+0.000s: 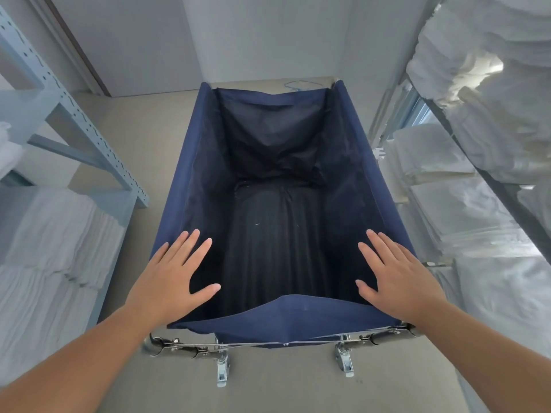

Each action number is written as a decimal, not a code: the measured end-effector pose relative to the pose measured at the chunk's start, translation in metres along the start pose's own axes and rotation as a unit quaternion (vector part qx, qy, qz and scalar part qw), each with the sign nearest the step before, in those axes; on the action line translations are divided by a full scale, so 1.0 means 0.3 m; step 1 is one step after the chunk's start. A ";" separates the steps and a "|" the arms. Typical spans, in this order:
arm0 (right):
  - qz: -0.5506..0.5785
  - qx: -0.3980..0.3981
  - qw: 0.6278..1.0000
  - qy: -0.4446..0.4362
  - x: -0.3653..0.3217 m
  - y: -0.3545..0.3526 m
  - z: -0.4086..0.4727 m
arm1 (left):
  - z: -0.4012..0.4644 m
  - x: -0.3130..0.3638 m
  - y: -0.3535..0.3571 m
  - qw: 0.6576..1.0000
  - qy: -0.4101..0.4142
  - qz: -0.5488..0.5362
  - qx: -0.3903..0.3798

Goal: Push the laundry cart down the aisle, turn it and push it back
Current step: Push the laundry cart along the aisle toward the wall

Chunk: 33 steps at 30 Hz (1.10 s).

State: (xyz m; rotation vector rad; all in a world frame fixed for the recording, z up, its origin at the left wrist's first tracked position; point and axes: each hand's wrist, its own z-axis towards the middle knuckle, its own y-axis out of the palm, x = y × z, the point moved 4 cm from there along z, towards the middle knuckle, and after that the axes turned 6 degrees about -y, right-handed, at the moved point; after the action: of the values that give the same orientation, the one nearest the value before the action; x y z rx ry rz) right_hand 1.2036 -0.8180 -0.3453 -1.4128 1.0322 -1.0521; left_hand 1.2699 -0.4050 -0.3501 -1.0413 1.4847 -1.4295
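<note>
The laundry cart [190, 180] is a deep navy fabric bin on a chrome wheeled frame, standing in the aisle straight ahead of me. Nothing lies inside it; its dark bottom shows. My left hand [171, 275] hovers flat over the near left corner of the rim, fingers spread. My right hand [396, 275] is spread the same way over the near right corner. Neither hand grips the rim. Whether the palms touch the fabric I cannot tell. The near fabric edge sags over the chrome bar [268, 342], and two castors [222, 371] show below it.
A grey metal shelf rack [77, 114] with stacked white linen [50, 234] lines the left side. Another rack packed with folded white linen [477, 204] runs close along the cart's right side. A white wall [268, 34] closes the aisle just beyond the cart.
</note>
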 end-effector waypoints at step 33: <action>0.012 -0.004 1.000 0.008 0.539 -0.022 1.003 | 1.155 -0.115 -0.033 1.000 0.017 -0.004 0.015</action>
State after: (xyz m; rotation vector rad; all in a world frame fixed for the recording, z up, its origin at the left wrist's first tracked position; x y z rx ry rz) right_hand 1.5348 -0.9024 -0.3482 -1.3965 1.0635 -1.0450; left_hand 1.6083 -0.4879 -0.3508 -1.0110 1.4793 -1.4779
